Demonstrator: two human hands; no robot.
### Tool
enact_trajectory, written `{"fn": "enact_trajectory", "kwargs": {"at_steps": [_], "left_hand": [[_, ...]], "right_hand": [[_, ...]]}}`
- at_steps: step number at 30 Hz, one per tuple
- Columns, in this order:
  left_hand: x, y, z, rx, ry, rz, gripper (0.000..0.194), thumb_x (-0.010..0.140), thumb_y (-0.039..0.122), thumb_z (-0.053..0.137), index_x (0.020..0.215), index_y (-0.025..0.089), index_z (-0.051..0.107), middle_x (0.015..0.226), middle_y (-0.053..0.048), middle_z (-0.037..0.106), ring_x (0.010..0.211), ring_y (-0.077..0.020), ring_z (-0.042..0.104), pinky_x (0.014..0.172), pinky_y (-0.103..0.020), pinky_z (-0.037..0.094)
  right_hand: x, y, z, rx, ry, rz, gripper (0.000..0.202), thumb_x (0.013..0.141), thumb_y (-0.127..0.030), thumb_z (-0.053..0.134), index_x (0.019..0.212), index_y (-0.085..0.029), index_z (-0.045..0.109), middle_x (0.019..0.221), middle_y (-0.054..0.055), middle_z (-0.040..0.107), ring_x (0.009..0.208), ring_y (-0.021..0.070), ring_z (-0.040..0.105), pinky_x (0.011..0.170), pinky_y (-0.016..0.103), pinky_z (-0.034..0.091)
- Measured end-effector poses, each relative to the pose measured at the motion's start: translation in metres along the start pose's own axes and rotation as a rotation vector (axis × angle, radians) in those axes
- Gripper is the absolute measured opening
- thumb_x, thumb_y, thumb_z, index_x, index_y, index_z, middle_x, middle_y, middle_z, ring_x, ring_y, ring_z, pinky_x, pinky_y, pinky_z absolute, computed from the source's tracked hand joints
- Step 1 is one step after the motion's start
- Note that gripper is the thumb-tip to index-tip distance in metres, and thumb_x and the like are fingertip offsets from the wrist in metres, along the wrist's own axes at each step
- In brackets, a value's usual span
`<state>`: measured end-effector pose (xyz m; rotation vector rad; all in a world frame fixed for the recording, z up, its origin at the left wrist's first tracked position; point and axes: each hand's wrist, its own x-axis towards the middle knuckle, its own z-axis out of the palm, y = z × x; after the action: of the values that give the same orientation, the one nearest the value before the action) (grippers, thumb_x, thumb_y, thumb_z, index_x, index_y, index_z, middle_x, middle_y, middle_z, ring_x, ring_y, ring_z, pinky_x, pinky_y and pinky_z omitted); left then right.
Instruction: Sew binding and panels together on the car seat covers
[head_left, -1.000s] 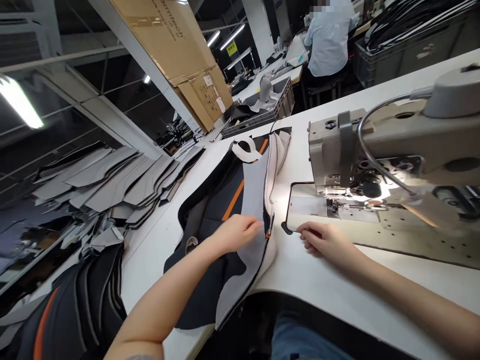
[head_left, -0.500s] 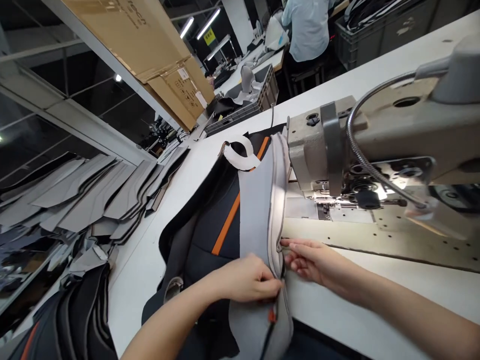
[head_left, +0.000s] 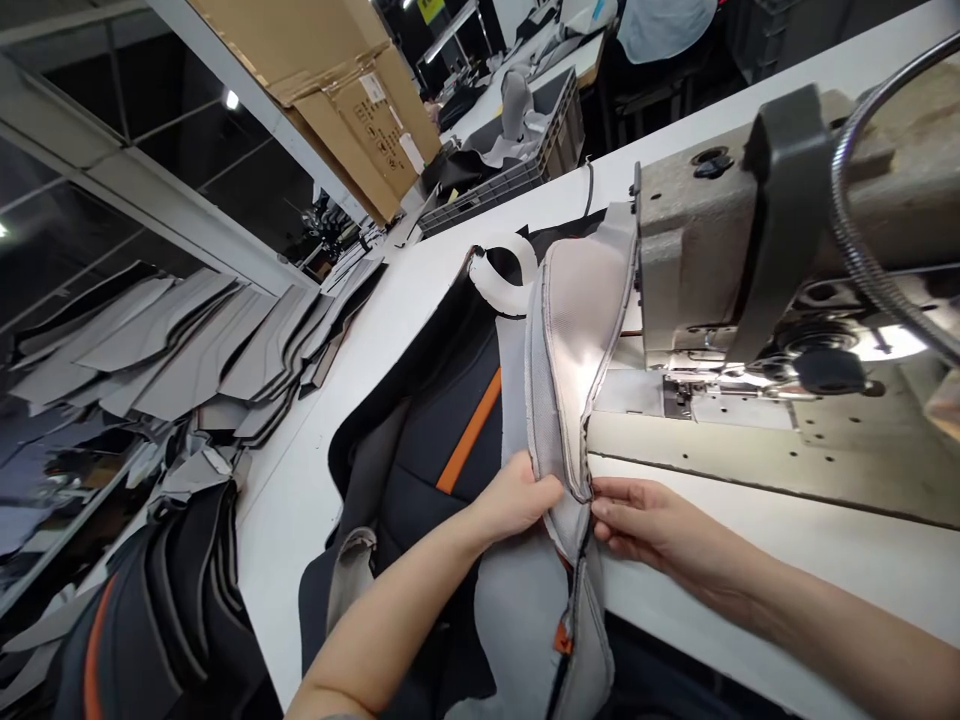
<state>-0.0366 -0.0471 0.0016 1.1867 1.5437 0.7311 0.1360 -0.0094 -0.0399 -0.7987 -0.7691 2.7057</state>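
A grey fabric panel [head_left: 581, 310] with a seamed edge lies over a dark navy sewn piece [head_left: 420, 470] that carries an orange stripe [head_left: 469, 432]. My left hand [head_left: 517, 500] is closed on the panel's edge, thumb against the fabric. Facing it, my right hand [head_left: 637, 525] pinches the same edge at the fold between the hands. Below them runs a dark zipper [head_left: 576, 600] with an orange tab [head_left: 562, 637]. Under the hands, part of the seam is hidden.
To the right stands a sewing machine [head_left: 690, 260] with its lamp lit. Stacked grey panels [head_left: 180, 340] and dark pieces [head_left: 165, 600] sit at left. Beyond the white table [head_left: 405, 300] are a grey crate [head_left: 562, 130], a cardboard box [head_left: 382, 130] and a seated person.
The panel's upper part has spread open toward the machine, showing more of its pale face. My left hand has risen along the edge, close to my right hand. The view has shifted.
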Motion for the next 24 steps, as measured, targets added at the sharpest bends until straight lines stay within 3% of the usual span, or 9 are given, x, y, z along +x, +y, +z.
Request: {"fn": "enact_trajectory", "kwargs": {"at_steps": [2,5,8,11,15,18,20,22,24], "left_hand": [[-0.001,-0.003,0.005,-0.047,0.068,0.093,0.036,0.066,0.011,0.044,0.099,0.014,0.059,0.096,-0.005,0.065,0.093,-0.0186,0.059,0.088,-0.030,0.047],[-0.002,-0.008,0.013,-0.184,0.131,0.083,0.037,0.067,0.012,0.044,0.103,0.014,0.054,0.095,-0.005,0.064,0.086,-0.0167,0.061,0.082,-0.028,0.050],[-0.004,-0.013,0.016,-0.206,0.166,-0.033,0.034,0.069,0.015,0.044,0.103,0.016,0.049,0.068,0.002,0.059,0.056,-0.0112,0.056,0.055,-0.021,0.050],[-0.006,-0.012,0.016,-0.187,0.100,-0.158,0.033,0.071,0.020,0.046,0.103,0.016,0.046,0.046,0.010,0.042,0.034,-0.0077,0.038,0.033,-0.016,0.033],[-0.006,-0.010,0.014,-0.227,0.075,-0.180,0.031,0.071,0.024,0.049,0.100,0.015,0.046,0.044,0.010,0.041,0.031,-0.0073,0.036,0.030,-0.015,0.028],[-0.005,-0.013,0.012,-0.384,0.100,-0.168,0.032,0.065,0.025,0.055,0.095,0.015,0.049,0.048,0.008,0.047,0.033,-0.0061,0.037,0.032,-0.015,0.029],[-0.007,-0.016,0.010,-0.610,0.124,-0.137,0.034,0.059,0.024,0.058,0.091,0.014,0.051,0.057,0.004,0.056,0.039,-0.0074,0.045,0.038,-0.016,0.036],[-0.012,-0.021,0.010,-0.838,0.137,-0.103,0.036,0.056,0.023,0.058,0.090,0.013,0.054,0.064,0.000,0.060,0.045,-0.0096,0.050,0.044,-0.019,0.041],[-0.019,-0.027,0.013,-0.972,0.124,-0.097,0.036,0.057,0.022,0.057,0.091,0.013,0.057,0.062,0.000,0.060,0.045,-0.0111,0.051,0.047,-0.022,0.043]], "right_hand": [[0.000,0.002,0.001,0.000,0.031,-0.002,0.039,0.057,-0.038,0.083,0.084,-0.016,0.065,0.069,-0.003,0.056,0.062,0.0059,0.049,0.060,0.014,0.043],[0.002,0.006,0.000,0.015,0.069,-0.014,0.038,0.059,-0.039,0.082,0.082,-0.016,0.063,0.068,-0.003,0.055,0.062,0.0066,0.049,0.061,0.016,0.043],[0.001,0.007,0.000,0.012,0.111,-0.051,0.034,0.060,-0.035,0.081,0.079,-0.018,0.058,0.067,-0.004,0.052,0.060,0.0071,0.046,0.058,0.017,0.040],[-0.001,0.006,0.000,0.040,0.073,-0.059,0.031,0.066,-0.032,0.077,0.083,-0.019,0.055,0.071,-0.005,0.051,0.061,0.0073,0.046,0.059,0.018,0.041],[-0.004,0.004,-0.003,0.045,0.015,-0.059,0.028,0.074,-0.035,0.072,0.088,-0.019,0.053,0.074,-0.004,0.051,0.065,0.0073,0.049,0.066,0.019,0.043],[-0.002,0.003,-0.010,-0.163,-0.005,-0.113,0.026,0.081,-0.042,0.063,0.088,-0.020,0.051,0.072,-0.002,0.053,0.063,0.0102,0.053,0.062,0.023,0.046],[0.000,0.000,-0.017,-0.496,0.069,-0.329,0.021,0.088,-0.041,0.050,0.094,-0.021,0.053,0.077,0.002,0.058,0.067,0.0150,0.058,0.062,0.029,0.049],[0.002,-0.005,-0.024,-0.942,0.264,-0.732,0.023,0.091,-0.034,0.044,0.107,-0.021,0.055,0.096,0.008,0.062,0.085,0.0214,0.061,0.072,0.037,0.051],[0.003,-0.012,-0.027,-1.335,0.464,-1.131,0.030,0.091,-0.023,0.045,0.119,-0.021,0.053,0.117,0.012,0.058,0.107,0.0258,0.055,0.088,0.043,0.046]]}}
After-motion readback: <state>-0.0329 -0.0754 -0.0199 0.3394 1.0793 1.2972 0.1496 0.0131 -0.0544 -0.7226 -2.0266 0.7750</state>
